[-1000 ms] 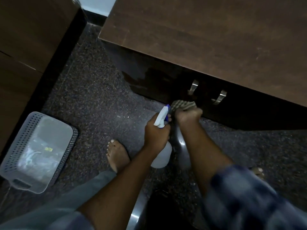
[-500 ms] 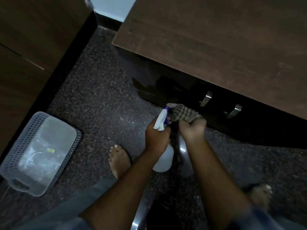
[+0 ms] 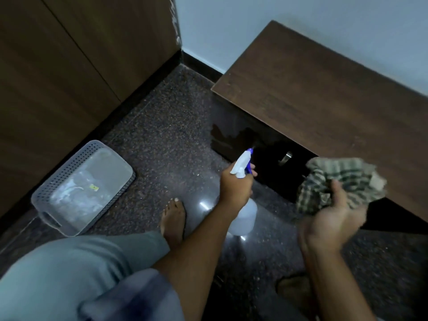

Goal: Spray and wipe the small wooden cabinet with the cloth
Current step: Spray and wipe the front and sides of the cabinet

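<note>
The small wooden cabinet [image 3: 324,96] stands at the right against the pale wall, its dark front facing me with a wet patch near its left corner and a metal handle [image 3: 286,157]. My left hand [image 3: 235,188] grips a white spray bottle [image 3: 243,216] with a blue nozzle pointed at the cabinet front. My right hand [image 3: 333,218] is raised palm up to the right, away from the cabinet front, holding a bunched checked cloth [image 3: 340,181].
A grey perforated plastic basket [image 3: 83,188] sits on the speckled dark floor [image 3: 162,140] at the left, beside tall wooden doors [image 3: 58,66]. My bare foot [image 3: 173,218] and grey trouser leg are in front of me.
My right hand has pulled the cloth off the cabinet front and lifted it to the right. The view has tilted up and back, showing the wall. The spray bottle stays in my left hand.
</note>
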A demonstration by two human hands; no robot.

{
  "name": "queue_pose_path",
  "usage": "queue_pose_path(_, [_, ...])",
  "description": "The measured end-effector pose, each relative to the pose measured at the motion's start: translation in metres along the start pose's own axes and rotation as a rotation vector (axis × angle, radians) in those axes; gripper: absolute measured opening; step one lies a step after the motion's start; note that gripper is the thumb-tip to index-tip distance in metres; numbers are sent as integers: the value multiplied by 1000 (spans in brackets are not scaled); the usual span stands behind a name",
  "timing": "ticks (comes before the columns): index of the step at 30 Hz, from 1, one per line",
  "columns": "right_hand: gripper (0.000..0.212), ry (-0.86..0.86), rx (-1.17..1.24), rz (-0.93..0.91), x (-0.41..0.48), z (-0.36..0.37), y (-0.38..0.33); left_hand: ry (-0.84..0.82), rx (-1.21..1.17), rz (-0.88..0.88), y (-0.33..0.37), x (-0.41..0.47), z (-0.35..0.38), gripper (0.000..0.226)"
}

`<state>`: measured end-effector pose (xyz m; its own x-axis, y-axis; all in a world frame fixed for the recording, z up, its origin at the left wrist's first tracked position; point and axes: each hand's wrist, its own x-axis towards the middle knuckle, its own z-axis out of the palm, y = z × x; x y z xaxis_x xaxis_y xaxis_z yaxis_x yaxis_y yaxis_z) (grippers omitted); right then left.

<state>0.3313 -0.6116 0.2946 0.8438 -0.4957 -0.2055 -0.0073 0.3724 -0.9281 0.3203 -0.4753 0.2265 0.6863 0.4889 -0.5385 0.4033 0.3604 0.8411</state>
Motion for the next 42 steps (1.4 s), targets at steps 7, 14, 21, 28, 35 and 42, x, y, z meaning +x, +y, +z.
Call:
queue_pose_path(7, [59,-733,-1065,-1268,52,55,14,-28,-43,10,11,-12,1,64])
queue_pose_path(14, [61,-1538,-2016,-1950,114,74,85,75,-74,10,3,-3,-8,66])
queue_pose_path(21, [71,-1601,-2028,-2218,142,40,55,-22,-76,12,1,14,-11,65])
queue_pose_path(28, [84,-1864,-2290,-2062,128,44,38,120,-88,-64,14,38,-5,27])
queue_pose_path(35, [60,-1418,-2081,-2139,90,130,79,108,-140,25,7,27,-8,56])
queue_pose_path(42, [55,-1808,-2351,-2137,106,100,45,161,-234,15,8,33,-19,57])
